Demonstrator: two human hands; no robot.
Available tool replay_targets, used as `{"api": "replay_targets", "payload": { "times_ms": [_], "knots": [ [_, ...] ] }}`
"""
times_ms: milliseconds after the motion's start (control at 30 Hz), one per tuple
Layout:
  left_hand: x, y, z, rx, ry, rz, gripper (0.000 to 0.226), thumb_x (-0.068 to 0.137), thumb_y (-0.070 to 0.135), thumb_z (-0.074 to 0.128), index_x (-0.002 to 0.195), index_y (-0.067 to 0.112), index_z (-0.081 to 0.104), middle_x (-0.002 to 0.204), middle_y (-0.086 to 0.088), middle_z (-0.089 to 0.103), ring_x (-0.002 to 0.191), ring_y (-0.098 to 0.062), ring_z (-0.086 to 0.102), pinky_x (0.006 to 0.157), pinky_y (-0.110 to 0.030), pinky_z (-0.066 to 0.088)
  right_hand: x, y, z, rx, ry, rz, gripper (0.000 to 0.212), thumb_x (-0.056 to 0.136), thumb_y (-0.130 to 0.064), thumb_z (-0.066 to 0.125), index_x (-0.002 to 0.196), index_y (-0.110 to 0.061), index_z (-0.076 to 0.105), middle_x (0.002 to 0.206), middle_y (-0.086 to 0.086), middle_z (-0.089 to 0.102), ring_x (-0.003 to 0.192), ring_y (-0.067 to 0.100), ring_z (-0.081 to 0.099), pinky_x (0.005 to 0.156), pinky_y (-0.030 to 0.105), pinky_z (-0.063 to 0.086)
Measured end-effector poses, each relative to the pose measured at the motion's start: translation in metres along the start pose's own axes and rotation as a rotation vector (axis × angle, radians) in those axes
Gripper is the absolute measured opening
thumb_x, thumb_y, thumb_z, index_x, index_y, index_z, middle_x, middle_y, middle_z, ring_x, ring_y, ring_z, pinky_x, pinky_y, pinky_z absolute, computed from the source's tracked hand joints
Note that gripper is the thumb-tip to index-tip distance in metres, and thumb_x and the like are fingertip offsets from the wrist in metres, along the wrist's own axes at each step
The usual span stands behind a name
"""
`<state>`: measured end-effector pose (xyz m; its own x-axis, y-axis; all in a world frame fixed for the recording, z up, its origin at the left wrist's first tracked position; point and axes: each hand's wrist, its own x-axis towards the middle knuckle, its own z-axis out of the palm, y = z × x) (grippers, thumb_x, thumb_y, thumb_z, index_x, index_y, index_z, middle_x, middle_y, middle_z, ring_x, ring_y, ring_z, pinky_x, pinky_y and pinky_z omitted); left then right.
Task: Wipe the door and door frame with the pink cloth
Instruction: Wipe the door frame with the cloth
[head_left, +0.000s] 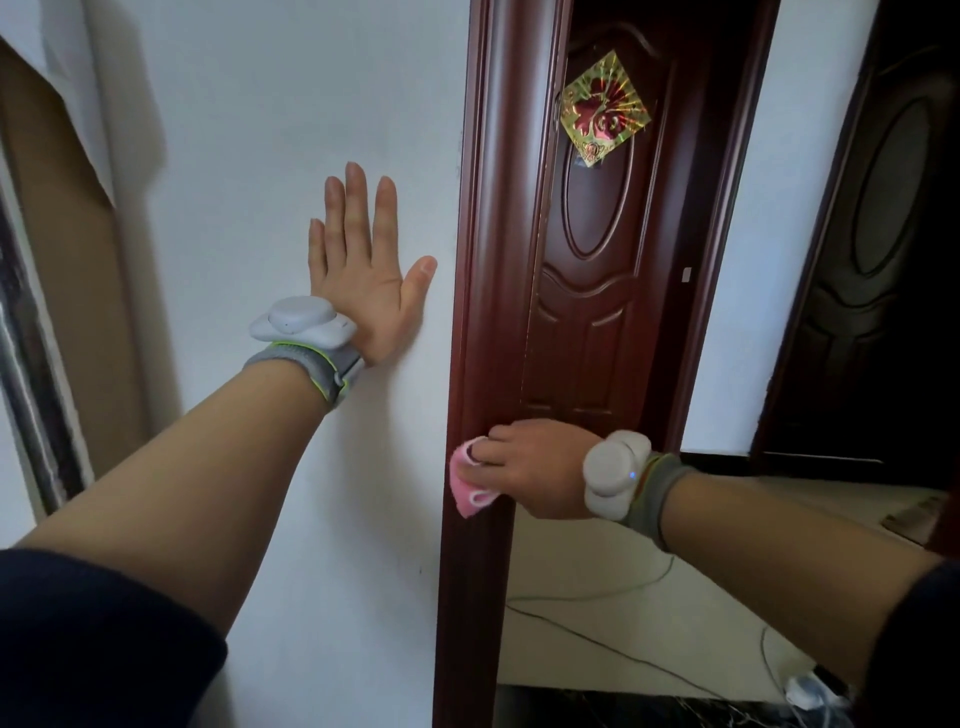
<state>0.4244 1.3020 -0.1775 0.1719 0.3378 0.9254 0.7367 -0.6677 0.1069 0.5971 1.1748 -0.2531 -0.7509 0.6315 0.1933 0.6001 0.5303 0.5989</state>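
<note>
A dark reddish-brown door frame (483, 312) runs top to bottom through the middle of the view. Behind it stands the matching panelled door (597, 332), carrying a gold and red diamond sticker (605, 106). My right hand (530, 467) presses the folded pink cloth (470, 486) against the frame's lower part, fingers wrapped over the cloth. My left hand (363, 265) lies flat on the white wall (260, 130) left of the frame, fingers spread, holding nothing. Both wrists wear grey bands with white devices.
A second dark door (878, 260) stands at the far right. Thin cables (623, 644) trail over the pale floor, and a white plug (810, 693) lies at the lower right. A brown cardboard sheet (67, 270) leans at the left.
</note>
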Motion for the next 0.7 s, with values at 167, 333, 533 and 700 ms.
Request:
{"api": "replay_targets", "payload": {
  "times_ms": [167,333,533,700],
  "knots": [
    [0.000,0.002,0.005,-0.005,0.039,-0.015,0.070,0.097,0.047,0.032,0.153,0.012,0.008,0.159,-0.017,0.001,0.147,-0.033,-0.002,0.116,-0.043,-0.002,0.011,0.034,-0.044,0.002,0.363,0.332,0.044,0.060,0.009,0.069,0.103,0.003,0.066,0.096,0.021,0.063,0.069,0.036,0.058,0.056,0.037,0.050],
    [-0.036,0.005,0.027,-0.001,0.115,-0.001,0.065,0.098,0.041,0.035,0.152,0.009,0.015,0.158,-0.020,0.010,0.146,-0.034,0.005,0.116,-0.038,-0.002,0.003,0.015,-0.019,-0.002,0.496,0.426,0.042,0.069,0.005,0.062,0.111,0.006,0.063,0.093,0.020,0.063,0.070,0.036,0.057,0.061,0.037,0.047],
    [-0.049,0.005,0.029,0.005,0.121,0.010,0.065,0.099,0.040,0.033,0.151,0.007,0.014,0.158,-0.021,0.010,0.145,-0.035,0.005,0.116,-0.037,-0.004,-0.019,-0.035,0.032,0.030,-0.127,0.143,0.056,0.067,0.000,0.070,0.122,-0.001,0.058,0.107,0.012,0.061,0.077,0.029,0.058,0.060,0.035,0.050],
    [-0.052,-0.001,0.021,-0.019,0.025,0.049,0.068,0.098,0.041,0.031,0.152,0.008,0.008,0.158,-0.020,0.002,0.146,-0.035,-0.002,0.116,-0.042,-0.005,-0.005,-0.025,0.018,0.132,0.085,0.276,0.044,0.067,0.004,0.071,0.109,-0.003,0.065,0.099,0.016,0.063,0.072,0.034,0.061,0.054,0.036,0.052]
  ]
}}
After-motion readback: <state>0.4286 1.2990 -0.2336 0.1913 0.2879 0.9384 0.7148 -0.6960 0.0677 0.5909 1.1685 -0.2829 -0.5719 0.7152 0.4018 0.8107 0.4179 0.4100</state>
